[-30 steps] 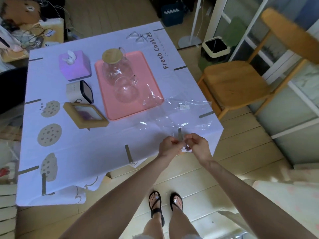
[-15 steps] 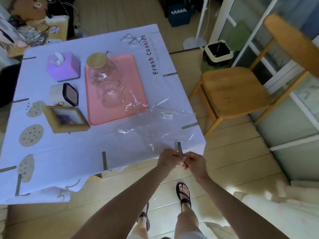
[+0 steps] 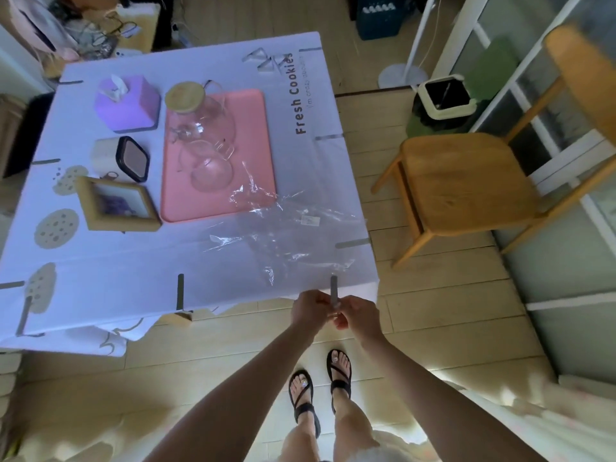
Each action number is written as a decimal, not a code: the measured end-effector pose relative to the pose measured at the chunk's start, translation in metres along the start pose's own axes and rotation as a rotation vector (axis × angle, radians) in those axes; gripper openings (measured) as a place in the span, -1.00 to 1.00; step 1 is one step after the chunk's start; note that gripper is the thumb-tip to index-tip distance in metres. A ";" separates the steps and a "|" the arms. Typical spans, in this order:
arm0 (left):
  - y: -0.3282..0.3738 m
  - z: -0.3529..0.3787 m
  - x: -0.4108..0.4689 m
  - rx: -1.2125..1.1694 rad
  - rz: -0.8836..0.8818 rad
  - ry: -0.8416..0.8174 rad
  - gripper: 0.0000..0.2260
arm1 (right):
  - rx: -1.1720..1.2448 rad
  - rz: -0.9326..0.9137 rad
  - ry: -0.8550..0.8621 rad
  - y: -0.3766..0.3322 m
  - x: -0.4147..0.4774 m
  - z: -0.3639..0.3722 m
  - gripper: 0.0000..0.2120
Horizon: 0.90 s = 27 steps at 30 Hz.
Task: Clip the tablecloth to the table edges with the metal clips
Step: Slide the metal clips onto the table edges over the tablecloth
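Main risk: cloth (image 3: 200,258) is dragged sideways if the clip (image 3: 333,290) is forced on at an angle; the bag (image 3: 293,241) lying loose over that corner could be trapped under it, or slid off the table. If the clip is only half seated, it is likely to spring off the edge. Both hands are bunched at one point, so the cloth is not held taut elsewhere; a wrinkle could be locked in.

Room: wood floor (image 3: 433,311), chair (image 3: 466,181) well apart on the right, bin (image 3: 445,98) beyond it, clutter at far left.

Table: covered by the cloth; tray (image 3: 260,155) with jug (image 3: 200,118), tissue box (image 3: 128,106), frame (image 3: 116,203).

Clips: several seated around the edges, one (image 3: 180,291) near on the same edge, spares (image 3: 266,60) lying at the far corner.

Left hand (image 3: 308,310) and right hand (image 3: 361,316): fingers closed, pinching the clip's lower end at the near edge by the right corner
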<state>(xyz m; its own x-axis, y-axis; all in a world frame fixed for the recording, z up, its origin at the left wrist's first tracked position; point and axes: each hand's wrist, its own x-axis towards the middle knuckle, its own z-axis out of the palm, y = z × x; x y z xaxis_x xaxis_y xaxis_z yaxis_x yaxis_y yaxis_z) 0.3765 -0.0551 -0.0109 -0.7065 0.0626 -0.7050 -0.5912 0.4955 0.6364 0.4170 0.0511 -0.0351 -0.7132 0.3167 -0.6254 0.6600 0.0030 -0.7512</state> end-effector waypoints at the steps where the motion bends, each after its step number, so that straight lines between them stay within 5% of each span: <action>1: -0.002 0.001 0.001 0.004 0.006 0.001 -0.87 | -0.012 0.000 0.001 0.001 0.001 0.000 -0.84; 27: -0.024 0.008 0.026 0.077 0.109 0.098 -0.90 | 0.046 0.209 0.083 0.010 0.024 0.013 -0.86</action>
<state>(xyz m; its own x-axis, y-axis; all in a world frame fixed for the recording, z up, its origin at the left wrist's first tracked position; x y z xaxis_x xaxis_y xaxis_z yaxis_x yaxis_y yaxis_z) 0.3753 -0.0585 -0.0466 -0.8015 0.0365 -0.5969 -0.4803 0.5555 0.6788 0.4030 0.0467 -0.0602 -0.5390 0.3830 -0.7502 0.7785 -0.1135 -0.6173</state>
